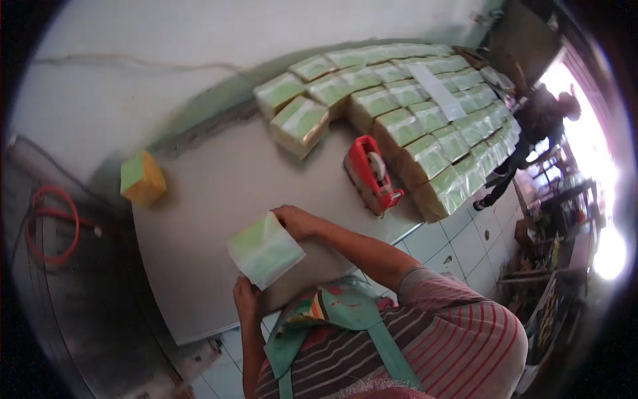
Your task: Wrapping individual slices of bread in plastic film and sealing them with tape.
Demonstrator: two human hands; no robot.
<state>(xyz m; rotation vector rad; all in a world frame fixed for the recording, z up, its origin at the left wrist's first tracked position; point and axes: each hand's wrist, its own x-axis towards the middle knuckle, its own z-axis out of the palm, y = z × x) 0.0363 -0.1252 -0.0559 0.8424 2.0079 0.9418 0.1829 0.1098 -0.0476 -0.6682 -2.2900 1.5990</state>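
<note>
While left hand holds near edge of green-white packet, right hand holds far edge, packet between them; long axis unclear. Red tape dispenser beyond right hand, rightward, nearer this hand.

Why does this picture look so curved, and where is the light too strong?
Head view: the fisheye lens bows the tabletop and blackens the corners; head view: glare whites out the opening at far right, leaving the other person dark; head view: the rowed plastic-wrapped packs gleam, the held packet looks milky.
</note>
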